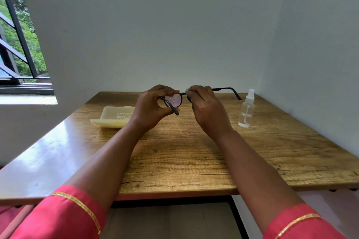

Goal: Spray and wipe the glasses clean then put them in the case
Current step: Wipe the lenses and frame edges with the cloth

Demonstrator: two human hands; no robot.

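Black-framed glasses (pixel 174 100) are held up above the wooden table (pixel 184 153), their arms unfolded. My left hand (pixel 153 106) pinches the left lens rim between thumb and fingers; droplets speckle that lens. My right hand (pixel 204 106) covers the right lens, its fingers curled on it with a small pale bit of cloth (pixel 186 89) showing at the fingertips. One arm of the glasses juts out to the right past my hand. A cream case (pixel 114 117) lies open on the table to the left. A clear spray bottle (pixel 246 109) with a white nozzle stands to the right.
The table fits into a corner, with white walls close behind and on the right. A window with dark bars (pixel 17 44) is at the far left. The table's front edge (pixel 174 190) runs below my forearms.
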